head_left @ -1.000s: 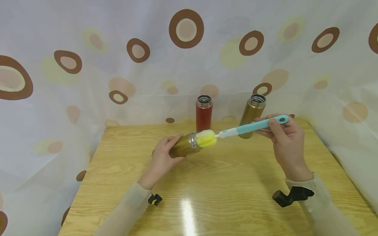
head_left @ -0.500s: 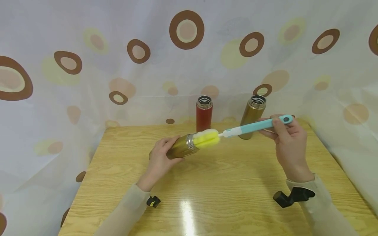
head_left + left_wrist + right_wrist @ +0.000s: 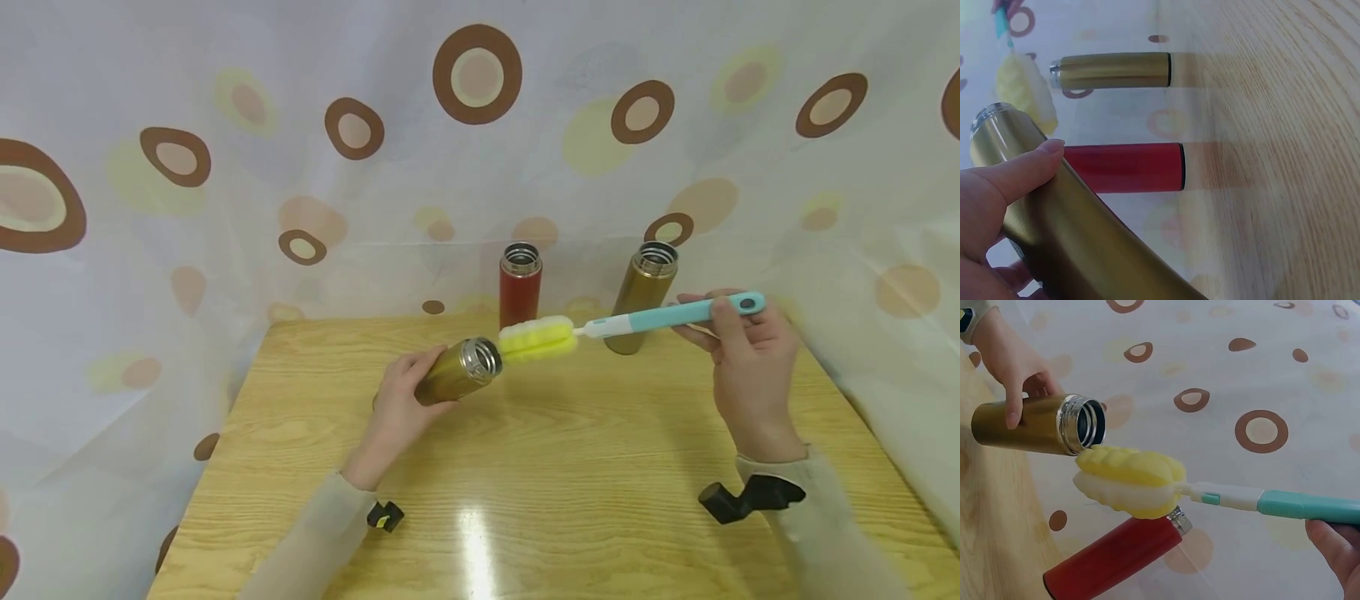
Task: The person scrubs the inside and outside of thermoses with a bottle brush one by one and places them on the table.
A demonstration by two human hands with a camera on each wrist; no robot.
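Flask [image 3: 453, 381]: tilted, gripped by curled left hand [image 3: 397, 404] fingers.
Brush [image 3: 630, 323]: sponge just outside mouth; right hand [image 3: 750, 367] pinches handle.

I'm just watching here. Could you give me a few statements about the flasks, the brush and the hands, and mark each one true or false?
1. The left hand grips a gold flask tilted on its side. True.
2. The sponge head of the brush is deep inside that flask. False: it is outside, just by the open mouth.
3. The right hand holds the brush by its teal handle. True.
4. Three flasks stand at the back of the table. False: two, a red flask and a second gold flask.
5. Both standing flasks are capped. False: their mouths are open.
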